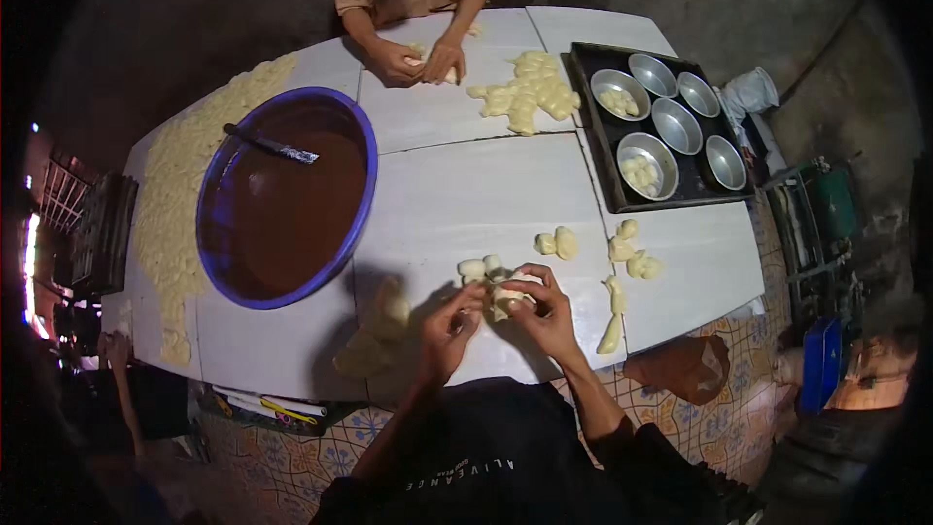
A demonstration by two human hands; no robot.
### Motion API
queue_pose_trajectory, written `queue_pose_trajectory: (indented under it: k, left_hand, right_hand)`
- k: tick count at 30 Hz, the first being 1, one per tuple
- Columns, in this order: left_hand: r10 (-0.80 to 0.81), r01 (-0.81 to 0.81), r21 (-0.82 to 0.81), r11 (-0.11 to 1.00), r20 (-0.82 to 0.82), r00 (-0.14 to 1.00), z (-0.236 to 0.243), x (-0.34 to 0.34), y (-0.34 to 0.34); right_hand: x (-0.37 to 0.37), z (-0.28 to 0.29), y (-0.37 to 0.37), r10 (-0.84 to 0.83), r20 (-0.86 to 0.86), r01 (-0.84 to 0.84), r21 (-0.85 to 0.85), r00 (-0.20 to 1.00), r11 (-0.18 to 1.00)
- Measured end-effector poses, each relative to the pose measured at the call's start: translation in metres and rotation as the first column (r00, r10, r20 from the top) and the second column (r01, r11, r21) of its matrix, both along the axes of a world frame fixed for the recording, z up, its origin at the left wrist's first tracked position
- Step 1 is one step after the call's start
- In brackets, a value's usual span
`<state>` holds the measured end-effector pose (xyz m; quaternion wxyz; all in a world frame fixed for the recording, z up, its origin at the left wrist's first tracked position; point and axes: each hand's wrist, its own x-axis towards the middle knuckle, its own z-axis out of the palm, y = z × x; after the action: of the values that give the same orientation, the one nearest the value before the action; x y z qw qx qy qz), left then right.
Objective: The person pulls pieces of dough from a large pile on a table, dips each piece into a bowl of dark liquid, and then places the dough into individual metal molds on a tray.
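at the far left, a spread layer of pale dough (160,233) covers the table edge, apparently laid thin so that it takes up the margin and leaves the middle of the white tabletop (476,185) as working surface. beside it stands a blue basin (372,160) of brown paste (282,209), probably set within reach of both workers. a flat-bladed spatula (272,144) lies with its handle across the basin rim and its blade at the paste, which likely keeps the handle clean. at the far side, a co-worker's hands (418,66) press on dough. at the near edge, the wearer's left hand (449,326) is curled, fingertips close to the left side of a dough portion (507,301); whether they touch it cannot be told. the dough portion is held just above the near edge of the table, pinched between the thumb and fingers of the right hand (547,309), seemingly so that the left fingers have access to it. two rounded dough lumps (556,243) rest just beyond the right hand; a dough strip (611,316) lies to its right. farther right, a black tray (610,196) groups six round metal tins (677,126), presumably for carrying together; two contain dough pieces.
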<state>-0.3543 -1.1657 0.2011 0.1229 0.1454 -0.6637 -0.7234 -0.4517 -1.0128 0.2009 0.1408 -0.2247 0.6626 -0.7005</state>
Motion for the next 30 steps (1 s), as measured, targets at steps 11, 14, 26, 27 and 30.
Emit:
queue_pose_trajectory:
  k: [11, 14, 26, 27, 30]
  left_hand:
    - [0.071, -0.031, 0.291, 0.956, -0.129, 0.989, 0.000, 0.017, -0.012]
    - [0.092, -0.012, 0.910, 0.415, -0.029, 0.995, 0.040, 0.012, -0.003]
    - [0.608, -0.414, -0.707, 0.573, 0.028, 0.793, 0.061, -0.042, -0.222]
    - [0.458, -0.177, -0.648, 0.741, 0.295, 0.838, 0.052, -0.040, -0.241]
    - [0.228, 0.046, -0.462, 0.886, 0.520, 0.823, 0.046, -0.035, -0.248]
  right_hand:
    - [0.019, 0.039, -0.061, 0.183, -0.195, -0.192, -0.028, 0.964, 0.981]
    - [0.015, 0.023, -0.066, 0.338, -0.276, -0.370, -0.072, 0.900, 0.926]
    - [0.013, -0.028, -0.075, 0.441, 0.225, -0.329, -0.404, 0.869, 0.854]
    - [0.015, -0.029, -0.076, 0.391, 0.211, -0.298, -0.366, 0.896, 0.882]
    - [0.018, -0.031, -0.080, 0.381, 0.265, -0.272, -0.369, 0.886, 0.889]
